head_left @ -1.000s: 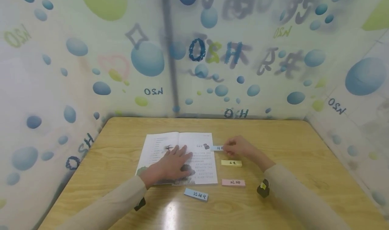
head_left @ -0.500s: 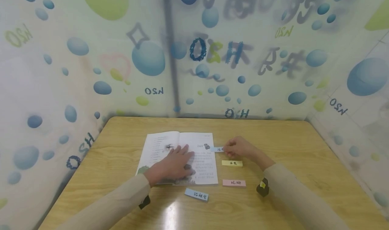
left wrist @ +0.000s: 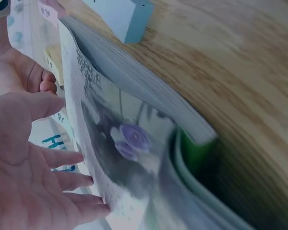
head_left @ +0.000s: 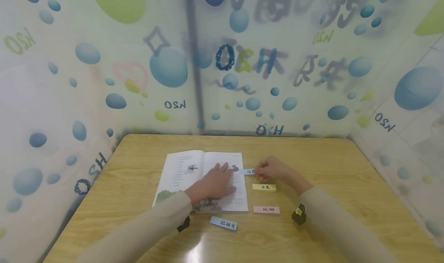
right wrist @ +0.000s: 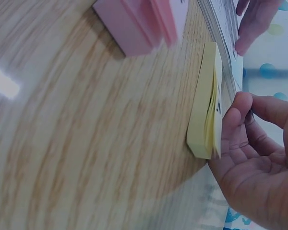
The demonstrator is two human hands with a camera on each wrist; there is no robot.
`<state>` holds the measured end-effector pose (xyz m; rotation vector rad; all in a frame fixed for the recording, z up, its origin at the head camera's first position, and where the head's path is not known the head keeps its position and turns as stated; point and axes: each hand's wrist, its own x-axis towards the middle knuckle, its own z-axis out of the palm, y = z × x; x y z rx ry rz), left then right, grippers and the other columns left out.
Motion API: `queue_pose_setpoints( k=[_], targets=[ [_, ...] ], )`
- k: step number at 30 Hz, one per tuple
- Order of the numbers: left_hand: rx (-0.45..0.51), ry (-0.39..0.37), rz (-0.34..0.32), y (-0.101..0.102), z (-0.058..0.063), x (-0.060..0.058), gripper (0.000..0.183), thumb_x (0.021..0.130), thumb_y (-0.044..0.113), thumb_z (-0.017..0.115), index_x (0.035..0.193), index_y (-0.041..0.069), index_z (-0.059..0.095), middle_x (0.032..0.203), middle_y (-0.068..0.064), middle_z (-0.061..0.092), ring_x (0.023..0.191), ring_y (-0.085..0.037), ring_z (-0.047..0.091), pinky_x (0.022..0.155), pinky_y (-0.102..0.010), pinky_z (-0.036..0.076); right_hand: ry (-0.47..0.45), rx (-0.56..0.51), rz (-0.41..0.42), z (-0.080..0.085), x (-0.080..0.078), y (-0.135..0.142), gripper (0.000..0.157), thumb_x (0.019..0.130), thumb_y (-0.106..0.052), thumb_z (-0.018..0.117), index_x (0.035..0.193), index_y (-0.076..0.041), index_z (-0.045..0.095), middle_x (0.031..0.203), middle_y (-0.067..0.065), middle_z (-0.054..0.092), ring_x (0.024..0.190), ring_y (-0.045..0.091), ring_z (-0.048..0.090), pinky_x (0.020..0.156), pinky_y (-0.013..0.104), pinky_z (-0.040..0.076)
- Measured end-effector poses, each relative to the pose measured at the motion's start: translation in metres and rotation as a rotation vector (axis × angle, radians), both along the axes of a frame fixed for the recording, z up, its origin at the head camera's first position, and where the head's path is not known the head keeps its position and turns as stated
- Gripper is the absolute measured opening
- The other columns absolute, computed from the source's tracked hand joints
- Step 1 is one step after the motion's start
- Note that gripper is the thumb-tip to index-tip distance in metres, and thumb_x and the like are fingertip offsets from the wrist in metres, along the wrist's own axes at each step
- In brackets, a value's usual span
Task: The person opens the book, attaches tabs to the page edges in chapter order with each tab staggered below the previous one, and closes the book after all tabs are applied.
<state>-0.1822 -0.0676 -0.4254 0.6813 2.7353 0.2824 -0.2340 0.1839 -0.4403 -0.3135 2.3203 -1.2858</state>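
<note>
An open book [head_left: 175, 170] lies on the wooden table. My left hand [head_left: 215, 182] rests on its right page with the fingers extended; in the left wrist view those fingers reach across the page beside a purple flower picture [left wrist: 132, 139]. At the book's right edge, my right hand [head_left: 272, 168] pinches a light blue sticky note [head_left: 248, 171] with handwriting on it. The note's left end overlaps the page edge and its right end is hidden by the fingers. Just below that hand sits a yellow sticky note pad [right wrist: 201, 115].
A pink sticky note pad [head_left: 266, 209] lies nearer me, right of the book's lower corner. In front of the book is a blue sticky note pad [head_left: 223, 223], also handwritten. Walls with a bubble pattern [head_left: 169, 67] stand along the table's back and sides.
My left hand has slid right across the book, from near the middle fold onto the right page, uncovering the left page's pictures. The right hand keeps its pinch at the page edge, almost still.
</note>
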Motion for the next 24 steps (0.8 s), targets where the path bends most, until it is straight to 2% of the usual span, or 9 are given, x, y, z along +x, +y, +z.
queue_pose_setpoints(
  k=[4,9,13,18,24],
  targets=[
    [0.028,0.032,0.034,0.011,-0.005,-0.008,0.067,0.103,0.043,0.055,0.154,0.002,0.040,0.162,-0.021,0.029,0.148,-0.039,0.023,0.120,-0.048,0.020,-0.004,-0.025,0.015,0.000,0.000,0.001,0.017,0.100,-0.009,0.064,0.100,0.006,0.071,0.083,0.009,0.068,0.072,0.015,0.063,0.065,0.027,0.056],
    [0.057,0.057,0.081,0.020,-0.002,-0.016,0.061,0.105,0.039,0.053,0.149,-0.002,0.044,0.159,-0.022,0.033,0.146,-0.042,0.028,0.118,-0.051,0.025,-0.006,-0.013,0.012,-0.002,-0.002,0.001,0.015,0.101,-0.009,0.064,0.098,0.003,0.072,0.082,0.009,0.068,0.072,0.016,0.064,0.066,0.027,0.056],
    [0.062,0.054,0.122,0.026,-0.003,-0.022,0.061,0.107,0.038,0.049,0.151,-0.002,0.040,0.161,-0.021,0.031,0.147,-0.040,0.025,0.118,-0.053,0.023,0.000,0.015,0.012,-0.001,-0.002,0.002,0.015,0.101,-0.010,0.063,0.097,0.002,0.073,0.082,0.009,0.068,0.072,0.016,0.064,0.066,0.028,0.056],
    [0.047,0.057,0.156,0.030,-0.012,-0.028,0.065,0.107,0.041,0.046,0.156,0.000,0.033,0.164,-0.020,0.023,0.150,-0.040,0.018,0.119,-0.054,0.018,0.001,0.010,0.015,0.001,0.000,0.001,0.016,0.100,-0.010,0.064,0.099,0.004,0.073,0.081,0.009,0.068,0.071,0.016,0.064,0.066,0.028,0.056],
    [0.029,0.072,0.164,0.033,-0.017,-0.033,0.069,0.106,0.044,0.048,0.157,0.000,0.031,0.165,-0.019,0.021,0.150,-0.040,0.017,0.119,-0.054,0.018,0.000,0.010,0.004,0.002,0.001,0.000,0.017,0.100,-0.010,0.064,0.100,0.005,0.073,0.080,0.010,0.068,0.070,0.015,0.063,0.066,0.028,0.056]
  ],
)
